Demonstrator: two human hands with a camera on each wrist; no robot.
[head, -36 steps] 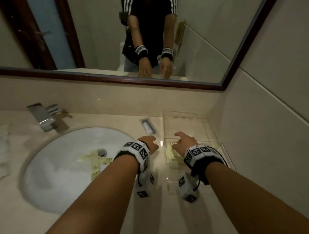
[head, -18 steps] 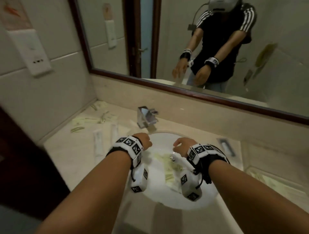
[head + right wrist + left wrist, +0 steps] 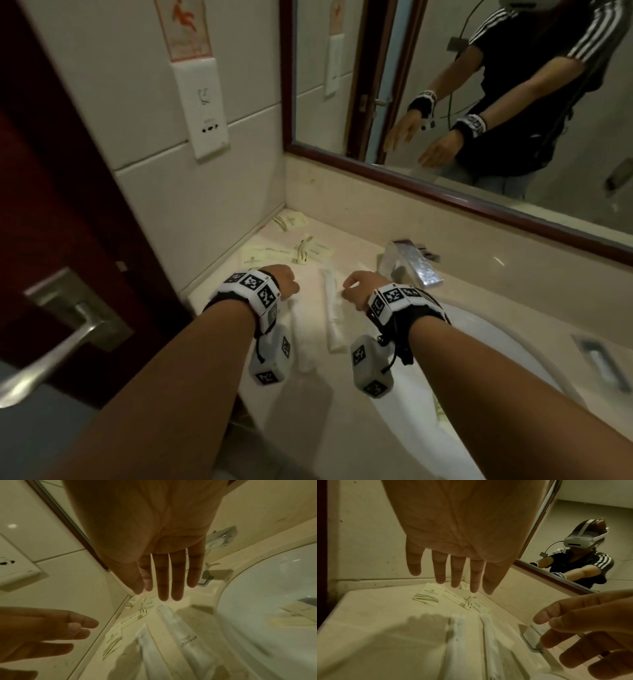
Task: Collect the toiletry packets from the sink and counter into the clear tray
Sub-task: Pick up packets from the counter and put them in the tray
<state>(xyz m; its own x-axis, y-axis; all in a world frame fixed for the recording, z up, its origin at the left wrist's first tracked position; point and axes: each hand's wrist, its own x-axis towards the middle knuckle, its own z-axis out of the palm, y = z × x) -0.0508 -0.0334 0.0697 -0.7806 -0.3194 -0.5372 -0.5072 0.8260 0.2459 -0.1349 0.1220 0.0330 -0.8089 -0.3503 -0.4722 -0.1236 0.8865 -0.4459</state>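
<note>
1. Two long white packets point(image 3: 331, 310) lie on the table between your hands, long axis pointing away from you.
2. Your right hand point(image 3: 359, 287) is nearer; both it and your left hand point(image 3: 284, 281) are spread and empty.

Both hands point(image 3: 286, 281) point(image 3: 359, 287) above counter packets point(image 3: 332, 308).

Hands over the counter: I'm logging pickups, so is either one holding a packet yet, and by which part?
Nothing is held. The left hand and right hand hover with straight fingers above the long white packets on the counter.
</note>
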